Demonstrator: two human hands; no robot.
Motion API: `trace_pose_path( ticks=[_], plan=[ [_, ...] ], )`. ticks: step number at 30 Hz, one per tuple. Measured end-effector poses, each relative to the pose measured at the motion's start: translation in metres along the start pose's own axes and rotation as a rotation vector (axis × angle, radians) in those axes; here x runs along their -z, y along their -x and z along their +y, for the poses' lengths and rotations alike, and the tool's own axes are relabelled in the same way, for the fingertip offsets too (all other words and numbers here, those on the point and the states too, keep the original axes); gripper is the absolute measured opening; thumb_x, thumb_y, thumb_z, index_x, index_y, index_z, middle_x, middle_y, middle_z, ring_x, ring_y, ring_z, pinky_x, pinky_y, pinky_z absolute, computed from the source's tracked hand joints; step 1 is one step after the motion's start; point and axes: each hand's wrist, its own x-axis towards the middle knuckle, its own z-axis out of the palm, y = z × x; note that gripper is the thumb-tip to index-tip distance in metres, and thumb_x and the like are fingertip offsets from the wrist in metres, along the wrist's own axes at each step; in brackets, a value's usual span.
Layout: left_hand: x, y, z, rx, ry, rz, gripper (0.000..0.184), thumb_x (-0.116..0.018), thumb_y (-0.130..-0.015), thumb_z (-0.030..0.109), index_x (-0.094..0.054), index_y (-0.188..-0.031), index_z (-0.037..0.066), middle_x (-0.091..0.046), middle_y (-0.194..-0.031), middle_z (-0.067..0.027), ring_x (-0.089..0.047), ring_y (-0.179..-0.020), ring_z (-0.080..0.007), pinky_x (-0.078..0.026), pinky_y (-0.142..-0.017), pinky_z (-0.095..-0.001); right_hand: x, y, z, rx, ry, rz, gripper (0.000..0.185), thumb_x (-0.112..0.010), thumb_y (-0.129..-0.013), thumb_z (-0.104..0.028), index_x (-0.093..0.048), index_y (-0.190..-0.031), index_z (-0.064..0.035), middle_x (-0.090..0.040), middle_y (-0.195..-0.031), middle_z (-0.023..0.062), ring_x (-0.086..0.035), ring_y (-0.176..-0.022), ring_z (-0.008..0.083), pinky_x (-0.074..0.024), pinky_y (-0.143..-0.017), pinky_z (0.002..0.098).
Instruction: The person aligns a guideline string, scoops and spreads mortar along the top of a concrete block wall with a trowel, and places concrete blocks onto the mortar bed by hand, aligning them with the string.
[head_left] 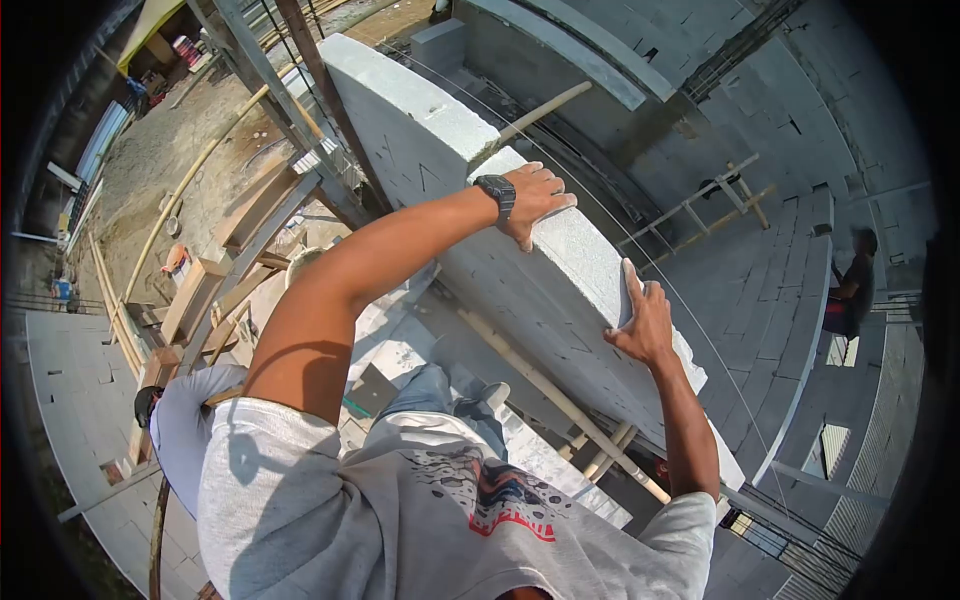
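Observation:
A long white block (pixel 590 250) forms part of the top of a pale block wall (pixel 430 190). My left hand (pixel 537 203), with a black watch at the wrist, lies over its top edge, fingers across the top and thumb down the near face. Farther right along the same block is my right hand (pixel 645 322), its fingers on the top edge and its thumb against the near side. The undersides of my fingers are hidden. Beyond the upper end of this block, the neighbouring block (pixel 410 100) stands slightly higher. A thin string (pixel 690 300) runs along the far side of the wall.
Bamboo poles (pixel 560 400) cross below the wall. Metal and wooden supports (pixel 240 290) stand to the left. One person (pixel 190 430) in a pale top bends at the left; another person (pixel 855 285) is at the far right. A wooden ladder-like frame (pixel 700 205) lies beyond the wall.

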Motion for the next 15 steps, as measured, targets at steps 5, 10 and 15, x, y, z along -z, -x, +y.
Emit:
trace_pose_path(
  ticks=[5,10,15],
  plan=[
    [-0.012,-0.024,-0.028,0.053,-0.052,-0.083,0.109,-0.092,-0.060,0.043,-0.039,-0.150,0.010,-0.050,-0.141,-0.0162,-0.046,-0.134,-0.0333,-0.028,-0.118,-0.0533,-0.007,-0.038,0.006,-0.032,-0.019,-0.044,0.124,-0.087,-0.052,-0.031,-0.027,-0.160,-0.0182,-0.051,-0.108,0.0193,-0.052,-0.107,0.0366,-0.0430,-0.096,0.0447],
    [-0.017,-0.034,-0.044,0.048,-0.015,-0.103,0.108,-0.092,-0.058,0.041,-0.041,-0.148,0.011,-0.052,-0.138,-0.0165,-0.047,-0.133,-0.0339,-0.031,-0.116,-0.0536,-0.015,-0.058,0.010,-0.036,0.006,-0.064,0.125,-0.087,-0.052,-0.032,-0.026,-0.160,-0.0207,-0.052,-0.111,0.0195,-0.052,-0.110,0.0378,-0.0427,-0.097,0.0465],
    [-0.031,-0.035,-0.052,0.066,-0.028,-0.067,0.109,-0.094,-0.057,0.039,-0.041,-0.148,0.010,-0.052,-0.137,-0.0150,-0.048,-0.132,-0.0340,-0.032,-0.116,-0.0521,-0.020,-0.069,0.013,-0.035,0.017,-0.070,0.124,-0.086,-0.053,-0.032,-0.024,-0.161,-0.0251,-0.051,-0.113,0.0194,-0.051,-0.111,0.0382,-0.0425,-0.097,0.0467]
  ],
)
